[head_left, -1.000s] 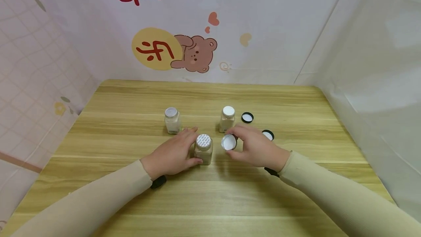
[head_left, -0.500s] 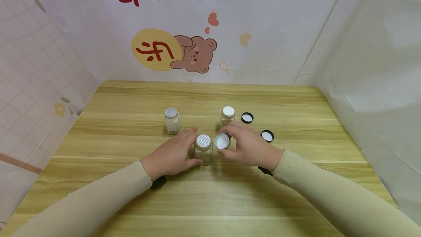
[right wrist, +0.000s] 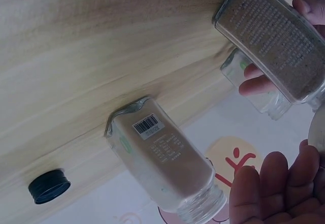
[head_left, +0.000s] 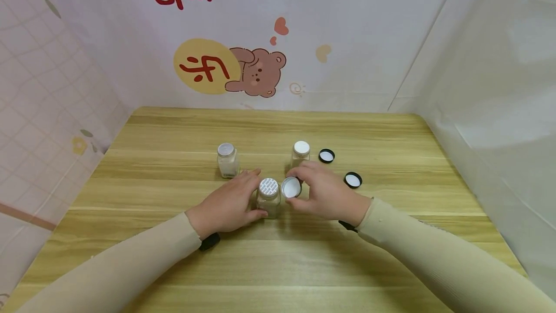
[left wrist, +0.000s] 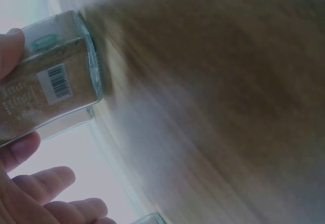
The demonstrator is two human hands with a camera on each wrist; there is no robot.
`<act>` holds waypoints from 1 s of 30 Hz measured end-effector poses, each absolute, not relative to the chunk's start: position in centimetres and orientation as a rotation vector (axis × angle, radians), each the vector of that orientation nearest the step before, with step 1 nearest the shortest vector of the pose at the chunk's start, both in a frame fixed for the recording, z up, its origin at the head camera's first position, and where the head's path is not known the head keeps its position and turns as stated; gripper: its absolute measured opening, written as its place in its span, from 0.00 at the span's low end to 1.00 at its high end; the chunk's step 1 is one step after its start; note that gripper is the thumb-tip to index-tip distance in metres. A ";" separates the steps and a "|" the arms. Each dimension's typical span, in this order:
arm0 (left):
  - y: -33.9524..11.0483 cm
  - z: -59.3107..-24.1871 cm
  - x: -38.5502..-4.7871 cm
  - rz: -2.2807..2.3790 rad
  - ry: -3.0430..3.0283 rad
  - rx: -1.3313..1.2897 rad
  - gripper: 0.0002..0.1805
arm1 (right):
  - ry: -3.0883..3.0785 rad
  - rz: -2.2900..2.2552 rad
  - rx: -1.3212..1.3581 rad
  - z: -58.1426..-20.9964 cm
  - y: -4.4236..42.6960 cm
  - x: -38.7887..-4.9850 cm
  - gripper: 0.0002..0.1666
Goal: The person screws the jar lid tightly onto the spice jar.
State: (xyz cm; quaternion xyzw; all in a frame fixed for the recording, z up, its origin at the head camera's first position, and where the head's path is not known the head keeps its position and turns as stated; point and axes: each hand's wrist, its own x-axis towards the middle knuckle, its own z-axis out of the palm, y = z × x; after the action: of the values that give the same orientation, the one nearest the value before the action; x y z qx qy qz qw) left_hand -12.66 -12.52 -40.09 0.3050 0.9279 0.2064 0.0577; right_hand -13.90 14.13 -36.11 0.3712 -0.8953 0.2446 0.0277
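Observation:
My left hand (head_left: 228,203) grips a square glass spice jar (head_left: 269,206) of brownish powder, thumb and forefinger on opposite sides. The jar stands upright on the table, its top a white lattice-patterned disc. Seen from the left wrist, the jar (left wrist: 51,84) shows a barcode label, and the other fingers spread below it. Just right of that jar, my right hand (head_left: 327,193) pinches a round lid (head_left: 291,187), white inside showing upward. Only a pale edge of the lid (right wrist: 318,132) shows in the right wrist view.
Behind the left hand stands a jar with a grey top (head_left: 228,161). A white-topped jar (head_left: 300,151) of pale powder stands behind the right fingers. Two black caps (head_left: 326,156) lie to the right on the wooden table (head_left: 278,264). A printed white cloth (head_left: 347,37) backs the table.
My right hand has moved left with the lid, bringing it close beside the held jar. The left hand and its jar stay in place.

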 end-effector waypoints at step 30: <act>-12.6 -40.2 -12.7 0.635 2.809 0.952 0.38 | -2.759 0.774 1.163 -36.2 13.3 -14.1 0.26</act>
State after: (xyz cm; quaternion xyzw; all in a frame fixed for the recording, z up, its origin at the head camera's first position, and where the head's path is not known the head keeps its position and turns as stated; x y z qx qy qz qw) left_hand -12.71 -12.58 -40.21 0.3135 0.9247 0.2091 0.0542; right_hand -14.13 13.27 -36.15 0.3758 -0.8919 0.2503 0.0246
